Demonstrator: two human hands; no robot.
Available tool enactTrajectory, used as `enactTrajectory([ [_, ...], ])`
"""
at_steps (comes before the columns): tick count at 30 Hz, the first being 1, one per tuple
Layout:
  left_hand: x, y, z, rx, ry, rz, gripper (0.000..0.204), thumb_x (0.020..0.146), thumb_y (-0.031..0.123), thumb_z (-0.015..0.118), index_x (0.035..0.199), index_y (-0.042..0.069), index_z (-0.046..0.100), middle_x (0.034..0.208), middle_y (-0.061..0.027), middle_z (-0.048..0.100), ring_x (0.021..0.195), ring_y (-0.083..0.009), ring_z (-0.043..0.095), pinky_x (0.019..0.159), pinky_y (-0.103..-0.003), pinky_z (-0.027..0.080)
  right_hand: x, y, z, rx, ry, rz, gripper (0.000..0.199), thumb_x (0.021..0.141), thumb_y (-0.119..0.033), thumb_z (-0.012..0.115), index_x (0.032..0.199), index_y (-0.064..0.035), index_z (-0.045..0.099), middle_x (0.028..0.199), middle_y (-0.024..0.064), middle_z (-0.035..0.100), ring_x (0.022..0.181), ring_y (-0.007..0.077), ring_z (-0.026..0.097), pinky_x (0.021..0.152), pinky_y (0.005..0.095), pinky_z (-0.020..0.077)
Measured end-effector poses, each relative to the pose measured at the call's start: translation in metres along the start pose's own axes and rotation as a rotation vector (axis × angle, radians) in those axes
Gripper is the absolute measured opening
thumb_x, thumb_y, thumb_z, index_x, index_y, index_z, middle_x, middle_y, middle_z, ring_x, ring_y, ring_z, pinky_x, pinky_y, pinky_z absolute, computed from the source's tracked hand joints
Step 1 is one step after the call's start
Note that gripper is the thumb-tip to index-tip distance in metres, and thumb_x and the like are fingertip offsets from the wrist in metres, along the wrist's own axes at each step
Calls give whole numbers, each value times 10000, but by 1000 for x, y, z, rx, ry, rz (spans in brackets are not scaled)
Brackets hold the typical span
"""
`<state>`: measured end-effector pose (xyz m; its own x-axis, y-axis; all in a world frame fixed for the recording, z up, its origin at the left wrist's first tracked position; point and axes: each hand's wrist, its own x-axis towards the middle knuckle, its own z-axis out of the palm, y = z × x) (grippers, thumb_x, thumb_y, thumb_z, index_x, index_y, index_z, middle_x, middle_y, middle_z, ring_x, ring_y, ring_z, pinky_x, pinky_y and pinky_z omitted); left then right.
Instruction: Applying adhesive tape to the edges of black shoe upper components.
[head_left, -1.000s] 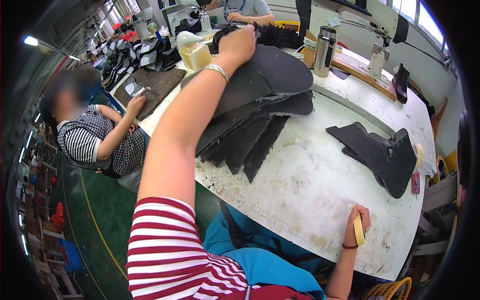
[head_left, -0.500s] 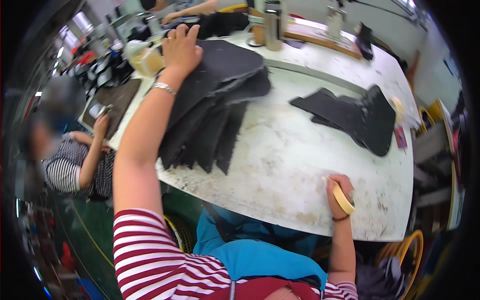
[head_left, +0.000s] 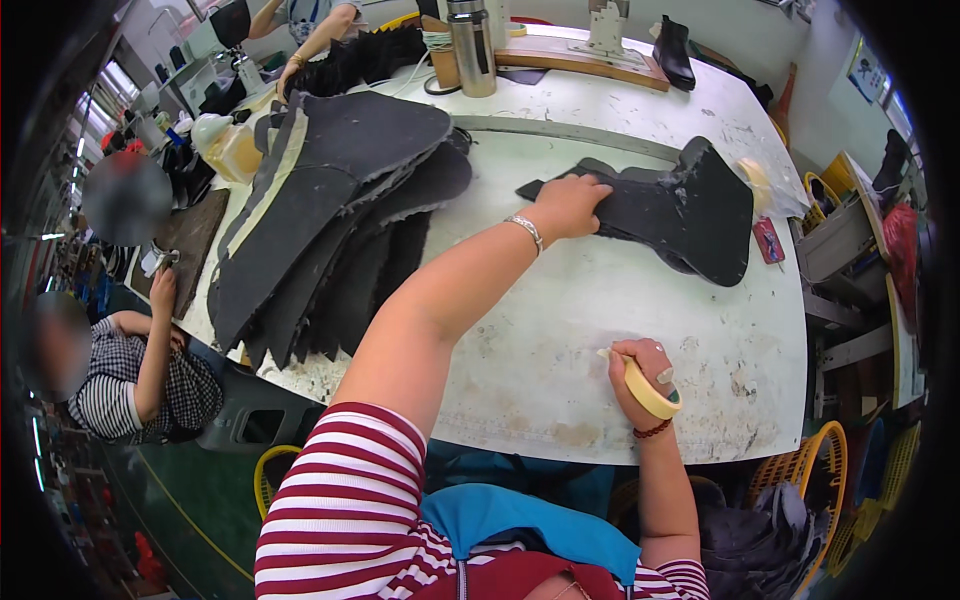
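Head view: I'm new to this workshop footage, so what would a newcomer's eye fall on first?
Probably the large fanned stack of dark pieces on the left of the white table. Next come the person's hands: the left hand touches the smaller dark pile on the right, and the right hand holds a cream roll of tape near the front edge.

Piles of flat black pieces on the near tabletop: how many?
2: large fanned pile at left; smaller pile at right, left hand at its narrow end. Shaggy black heap beyond not counted.

Dark pieces (head_left: 690, 215) — flat, overlapping, yellow tape (head_left: 650, 393) — tilted
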<state>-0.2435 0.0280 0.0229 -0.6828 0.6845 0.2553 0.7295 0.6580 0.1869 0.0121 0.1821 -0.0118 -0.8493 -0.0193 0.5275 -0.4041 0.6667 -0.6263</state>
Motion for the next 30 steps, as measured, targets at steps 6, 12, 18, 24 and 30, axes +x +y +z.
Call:
enactTrajectory([
  [6, 8, -2, 4, 346, -191, 136, 268, 852, 136, 657, 1116, 89, 660, 1091, -85, 669, 1012, -273, 661, 831, -450, 557, 3, 2, -2, -14, -30, -31, 104, 811, -25, 715, 885, -74, 662, 815, 102, 677, 771, 297, 634, 776, 406, 497],
  [12, -5, -4, -16, 317, 266, 129, 47, 801, 80, 656, 842, 100, 645, 834, -49, 644, 832, -273, 656, 679, -408, 513, 0, 6, -2, -9, 23, -59, 119, 808, -29, 717, 906, -70, 664, 823, 103, 678, 771, 300, 632, 771, 404, 498],
  [18, -58, 70, -71, 274, 495, 298, 57, 739, 128, 657, 785, 124, 625, 783, -28, 589, 808, -239, 599, 614, -386, 459, -19, -14, -24, -138, 141, -315, 257, 752, 15, 705, 974, -84, 622, 807, 90, 649, 726, 292, 614, 723, 413, 481],
  [24, -208, 135, -26, 237, 146, 437, 129, 670, 202, 659, 724, 132, 565, 735, -11, 481, 705, -165, 545, 516, -301, 368, -41, -98, -48, 161, 15, -445, 366, 683, 69, 702, 972, -117, 575, 733, 49, 567, 641, 259, 571, 647, 387, 445],
  [30, -273, 159, -15, 102, 91, 392, 130, 675, 191, 664, 740, 140, 563, 765, -12, 494, 705, -165, 553, 499, -302, 382, -47, -102, -59, 419, 42, 273, 128, 874, -6, 671, 1000, -15, 653, 902, 93, 663, 794, 156, 620, 762, 275, 505],
])
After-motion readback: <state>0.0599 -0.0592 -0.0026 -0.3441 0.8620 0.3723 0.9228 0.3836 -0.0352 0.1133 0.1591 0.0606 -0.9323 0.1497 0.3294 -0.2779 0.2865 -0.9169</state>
